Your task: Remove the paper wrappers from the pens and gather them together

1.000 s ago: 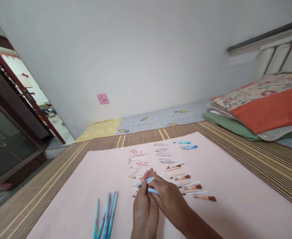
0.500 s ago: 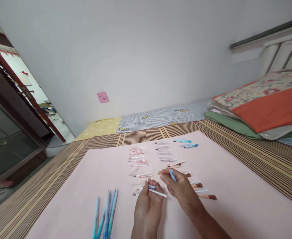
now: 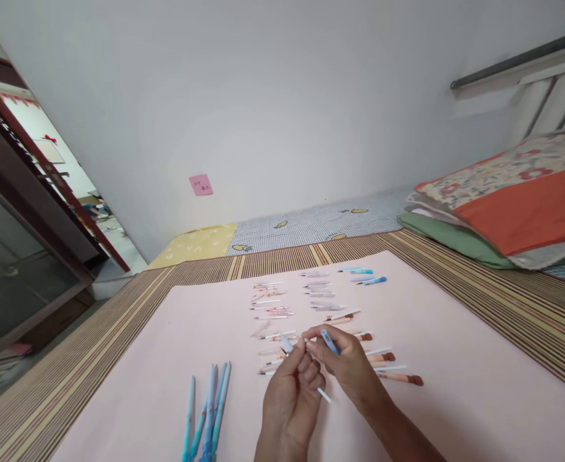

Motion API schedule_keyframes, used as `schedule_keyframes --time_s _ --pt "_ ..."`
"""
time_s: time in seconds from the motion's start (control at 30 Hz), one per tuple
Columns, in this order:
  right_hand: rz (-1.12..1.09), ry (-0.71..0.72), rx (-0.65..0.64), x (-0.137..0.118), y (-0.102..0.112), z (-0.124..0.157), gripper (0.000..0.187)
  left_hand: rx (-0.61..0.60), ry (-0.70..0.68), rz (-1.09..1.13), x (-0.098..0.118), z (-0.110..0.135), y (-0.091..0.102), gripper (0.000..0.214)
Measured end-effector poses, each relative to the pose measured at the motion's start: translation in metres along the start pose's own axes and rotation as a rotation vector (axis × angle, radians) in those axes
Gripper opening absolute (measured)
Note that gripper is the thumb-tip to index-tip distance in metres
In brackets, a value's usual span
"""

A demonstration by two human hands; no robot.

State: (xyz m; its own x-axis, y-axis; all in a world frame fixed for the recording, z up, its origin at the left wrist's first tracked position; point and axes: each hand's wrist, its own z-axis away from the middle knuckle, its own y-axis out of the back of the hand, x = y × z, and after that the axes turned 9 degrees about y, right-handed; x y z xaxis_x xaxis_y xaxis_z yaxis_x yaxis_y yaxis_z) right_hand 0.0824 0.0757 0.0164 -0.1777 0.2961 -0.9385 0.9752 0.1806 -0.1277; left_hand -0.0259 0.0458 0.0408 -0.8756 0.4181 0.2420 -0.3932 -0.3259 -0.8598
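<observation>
My left hand is closed, its fingers curled in. It holds a pen refill, whose white tail sticks out below the fingers, and a pale blue tube-like pen part shows beyond the thumb. Close beside it, my right hand is closed around a blue pen piece. The fingertips of both hands meet; what lies between them is too small to tell. Under and around the hands, pen parts lie on a pink sheet, including orange barrels with brown ends.
Several blue pens lie at the lower left. Beyond the hands are rows of pink pen parts, grey-lilac ones and blue ones. A striped mat lies under the sheet; folded bedding is stacked right.
My hands have come together at the fingertips. The left fingers have curled in, and the refill and pale blue part in them have turned. The right hand still holds the blue piece.
</observation>
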Motion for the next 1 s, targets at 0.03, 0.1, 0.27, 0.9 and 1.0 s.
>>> schedule_keyframes --time_s 0.03,0.1,0.27,0.9,1.0 --pt "0.046 0.037 -0.008 -0.003 0.000 0.000 0.023 0.000 -0.004 -0.008 0.000 0.000 0.001 0.029" --pt "0.120 0.075 -0.025 -0.010 0.000 0.002 0.019 0.000 -0.019 -0.008 0.000 -0.001 0.002 0.027" --pt "0.240 0.111 -0.068 -0.022 0.001 0.009 0.023 -0.019 -0.042 0.041 0.001 -0.003 0.003 0.032" --pt "0.247 0.208 -0.089 -0.011 0.001 0.015 0.010 -0.055 -0.175 -0.053 -0.005 -0.007 0.002 0.024" --pt "0.148 0.181 -0.103 -0.009 -0.003 0.015 0.011 -0.036 -0.182 -0.034 -0.004 -0.006 0.001 0.029"
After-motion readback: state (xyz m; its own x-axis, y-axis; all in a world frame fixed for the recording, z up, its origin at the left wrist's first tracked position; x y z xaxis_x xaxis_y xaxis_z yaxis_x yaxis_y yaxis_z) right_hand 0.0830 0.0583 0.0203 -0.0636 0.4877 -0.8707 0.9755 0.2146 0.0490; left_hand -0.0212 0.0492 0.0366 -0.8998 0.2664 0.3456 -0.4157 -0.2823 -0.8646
